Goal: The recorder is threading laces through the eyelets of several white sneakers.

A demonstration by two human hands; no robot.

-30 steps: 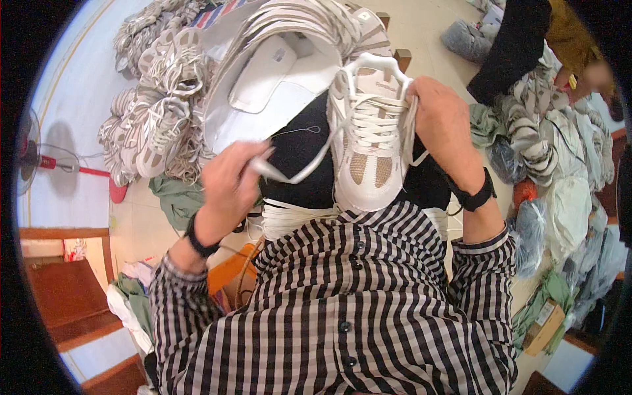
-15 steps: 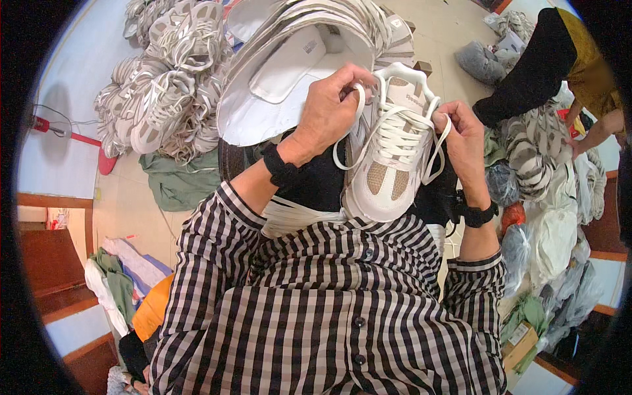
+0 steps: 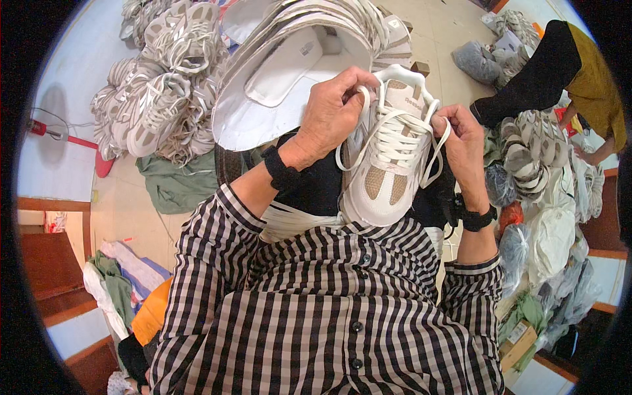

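In front of my body a white and beige sneaker (image 3: 384,199) rests with its toe toward me and its tongue (image 3: 403,95) away. White laces (image 3: 397,131) criss-cross its front. My left hand (image 3: 332,118) is closed at the far left of the collar, pinching one end of the shoelace; a loop of it hangs below the fingers. At the right of the collar, my right hand (image 3: 464,141) pinches the lace on that side between thumb and fingers. Just left of the sneaker is a stack of white and beige shoe uppers (image 3: 227,125) with white linings.
Bundled shoe uppers (image 3: 158,108) are piled at the far left beside a green cloth (image 3: 178,184). On the right lie more uppers (image 3: 533,148) and plastic bags (image 3: 552,243). Another person (image 3: 596,85) bends over that pile. A red stand (image 3: 102,161) stands at the left.
My hands keep nearly the same grip on the laces, and the sneaker has hardly moved. The whole view has shifted slightly. At the right, the other person's arms have moved.
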